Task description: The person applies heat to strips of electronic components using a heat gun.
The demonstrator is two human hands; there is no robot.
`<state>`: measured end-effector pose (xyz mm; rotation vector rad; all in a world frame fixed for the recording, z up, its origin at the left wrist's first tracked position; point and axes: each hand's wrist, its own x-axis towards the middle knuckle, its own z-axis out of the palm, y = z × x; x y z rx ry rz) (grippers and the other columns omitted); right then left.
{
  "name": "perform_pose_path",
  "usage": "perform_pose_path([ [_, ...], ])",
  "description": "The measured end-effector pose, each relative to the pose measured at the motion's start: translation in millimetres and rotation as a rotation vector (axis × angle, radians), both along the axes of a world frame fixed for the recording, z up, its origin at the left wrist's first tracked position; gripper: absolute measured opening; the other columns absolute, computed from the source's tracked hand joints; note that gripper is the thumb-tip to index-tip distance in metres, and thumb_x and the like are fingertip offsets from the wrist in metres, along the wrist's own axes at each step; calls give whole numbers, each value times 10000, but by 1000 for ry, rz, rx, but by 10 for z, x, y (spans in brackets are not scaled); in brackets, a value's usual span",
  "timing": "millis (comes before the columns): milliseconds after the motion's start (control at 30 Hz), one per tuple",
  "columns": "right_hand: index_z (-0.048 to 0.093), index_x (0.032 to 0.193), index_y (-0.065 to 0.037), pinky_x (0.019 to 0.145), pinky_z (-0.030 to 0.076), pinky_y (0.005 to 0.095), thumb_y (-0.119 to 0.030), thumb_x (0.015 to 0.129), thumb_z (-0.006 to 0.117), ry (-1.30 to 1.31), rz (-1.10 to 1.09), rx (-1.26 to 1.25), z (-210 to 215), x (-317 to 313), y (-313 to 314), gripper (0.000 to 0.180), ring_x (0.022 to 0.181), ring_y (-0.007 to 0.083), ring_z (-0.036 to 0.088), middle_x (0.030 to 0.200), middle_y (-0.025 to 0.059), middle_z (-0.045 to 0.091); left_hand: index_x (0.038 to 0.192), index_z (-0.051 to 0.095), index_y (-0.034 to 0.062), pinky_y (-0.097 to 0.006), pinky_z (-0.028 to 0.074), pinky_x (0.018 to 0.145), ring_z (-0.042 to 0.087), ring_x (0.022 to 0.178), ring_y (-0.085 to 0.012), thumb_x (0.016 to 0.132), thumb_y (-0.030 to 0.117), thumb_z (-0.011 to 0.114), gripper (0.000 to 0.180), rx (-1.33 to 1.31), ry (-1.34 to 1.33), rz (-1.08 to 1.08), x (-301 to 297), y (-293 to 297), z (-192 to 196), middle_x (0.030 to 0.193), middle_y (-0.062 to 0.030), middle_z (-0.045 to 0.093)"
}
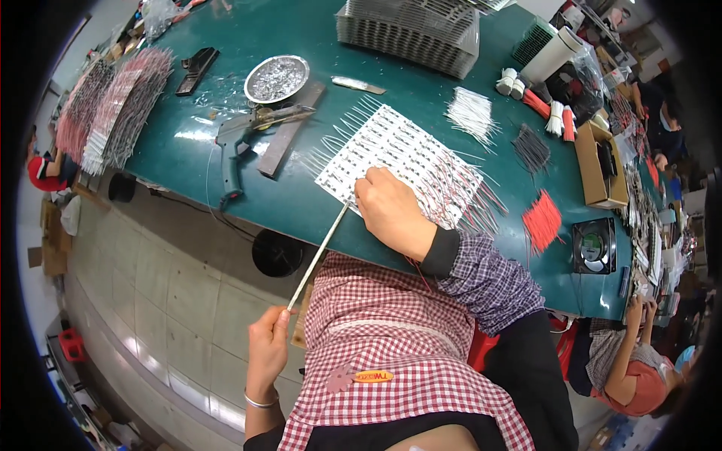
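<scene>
A white panel (391, 139) of small boards, with rows of dark parts, lies at the table's front edge. Thin wires stick out along its far-left side, and red and dark wires (459, 192) spread over its right part. My right hand (391, 207) rests on the panel, fingers bent together at its near-left edge; what they pinch, if anything, is hidden. Off the table to the lower left, my left hand (269, 342) is closed round the lower end of a long thin white stick (320, 252). The stick slants up to the panel's edge beside my right fingers.
Left of the panel are a glue gun (232, 158), a metal bar (293, 128) and a bowl (277, 79) of shiny bits. White (472, 114), black (532, 149) and red wire bundles (541, 222) and a fan (594, 246) lie right. Stacked trays (410, 37) stand behind.
</scene>
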<state>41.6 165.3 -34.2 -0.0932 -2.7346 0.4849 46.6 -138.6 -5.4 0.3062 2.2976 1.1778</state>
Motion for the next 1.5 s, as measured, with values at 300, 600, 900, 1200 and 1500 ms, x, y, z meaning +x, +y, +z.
perform_pose_path([
  [300,582,856,-7,684,523,423,-53,808,619,-77,-130,71,-22,-41,-134,76,853,319,587,853,146,549,974,704,-9,-258,300,511,385,571,-61,1017,185,528,265,8,2,-12,-39,42,5,603,27,420],
  [600,585,916,-10,735,495,414,-51,840,645,54,-63,-292,-36,166,59,105,885,318,567,915,142,555,968,670,-20,-298,330,492,384,540,-93,1011,179,541,242,15,11,-62,-124,156,-12,576,-36,437],
  [900,591,1008,-29,848,456,412,32,819,617,107,-137,-318,-8,408,303,201,974,330,532,992,122,556,1075,623,-15,-303,395,551,483,597,-109,1005,147,523,202,87,84,-101,-194,435,-112,644,-77,523],
  [1200,616,1038,-45,823,462,412,7,814,653,131,-89,-345,-65,438,349,233,978,332,550,1009,126,587,1114,624,3,-275,430,584,509,634,-88,986,83,519,184,83,7,-82,-284,663,-47,697,-27,576],
  [1500,623,1020,-43,838,471,403,-11,808,676,77,-54,-363,-8,444,399,220,986,325,561,1005,114,603,1122,649,-15,-228,405,566,494,625,-67,974,87,581,193,191,100,-70,-322,825,-228,781,-9,609],
])
